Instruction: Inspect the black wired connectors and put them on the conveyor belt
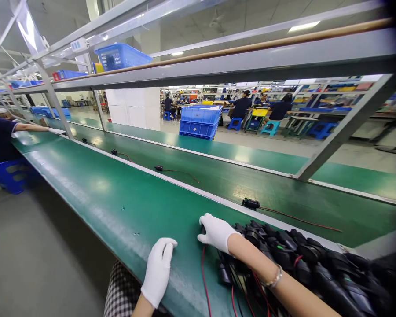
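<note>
My right hand (217, 232), in a white glove, is closed on a black wired part (203, 230) at the left end of a pile. Most of that part is hidden by the fingers; a red wire (204, 275) hangs below it. The pile of black wired parts (290, 251) lies under and beside my right forearm, with red and black leads trailing toward me. My left hand (158, 269), gloved as well, is at the near edge of the green bench (112, 198). Its fingers are loosely extended, thumb slightly apart, with nothing visible in them.
Beyond a pale rail, a green conveyor strip (218, 176) carries several spaced black parts, the nearest one (251, 203) trailing a red wire. Slanted metal posts (346, 127) hold an overhead shelf with a blue basket (122, 56). A co-worker's gloved hand (56, 131) reaches in at far left.
</note>
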Motion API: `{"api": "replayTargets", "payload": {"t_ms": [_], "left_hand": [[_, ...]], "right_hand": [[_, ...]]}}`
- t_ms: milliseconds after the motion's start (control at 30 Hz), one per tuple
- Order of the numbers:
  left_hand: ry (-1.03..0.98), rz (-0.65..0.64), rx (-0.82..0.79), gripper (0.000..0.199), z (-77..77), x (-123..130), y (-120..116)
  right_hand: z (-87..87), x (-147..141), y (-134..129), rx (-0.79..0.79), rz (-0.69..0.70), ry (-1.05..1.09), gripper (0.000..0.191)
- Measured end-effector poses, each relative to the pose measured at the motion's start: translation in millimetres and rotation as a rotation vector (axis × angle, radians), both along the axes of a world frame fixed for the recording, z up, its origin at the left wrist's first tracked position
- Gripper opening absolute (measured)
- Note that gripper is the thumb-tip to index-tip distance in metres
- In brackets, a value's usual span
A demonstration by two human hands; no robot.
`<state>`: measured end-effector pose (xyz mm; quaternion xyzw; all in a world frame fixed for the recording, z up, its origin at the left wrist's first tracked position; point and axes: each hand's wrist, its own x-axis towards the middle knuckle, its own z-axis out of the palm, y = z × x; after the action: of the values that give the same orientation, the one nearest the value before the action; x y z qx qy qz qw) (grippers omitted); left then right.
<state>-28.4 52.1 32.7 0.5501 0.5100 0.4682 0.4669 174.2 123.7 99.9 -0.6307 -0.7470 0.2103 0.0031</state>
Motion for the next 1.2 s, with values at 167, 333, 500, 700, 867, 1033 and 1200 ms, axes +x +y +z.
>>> {"api": "replayTargets", "payload": {"t_ms": [167, 333, 500, 700, 867, 1033, 1200], "left_hand": [[-0.301, -0.223, -0.087, 0.041, 27.5, 14, 5], [-0.55, -0.353, -0.142, 0.052, 59.5, 31, -2], [-0.784, -0.354, -0.275, 0.056, 72.2, 40, -8], [-0.794, -0.356, -0.248, 0.051, 80.4, 44, -12], [-0.617, -0.311, -0.169, 0.054, 89.4, 36, -19], [-0.466, -0.32, -0.074, 0.036, 92.2, 25, -22], [-0.203, -0.162, 0.092, 0.038, 85.3, 19, -20]], "right_hand": [[12.9, -9, -28, 0.085, 0.141, 0.574, 0.041], [20.5, -14, -49, 0.001, 0.21, 1.051, 0.047], [37.8, -10, -60, -0.149, 0.157, 1.205, 0.055], [49.9, -15, -69, -0.155, 0.051, 1.218, 0.064], [36.8, -17, -66, -0.1, 0.077, 1.275, 0.055], [28.1, -1, -67, 0.193, 0.285, 0.971, 0.056], [39.7, 12, -72, 0.486, 0.378, 0.709, 0.071]]}}
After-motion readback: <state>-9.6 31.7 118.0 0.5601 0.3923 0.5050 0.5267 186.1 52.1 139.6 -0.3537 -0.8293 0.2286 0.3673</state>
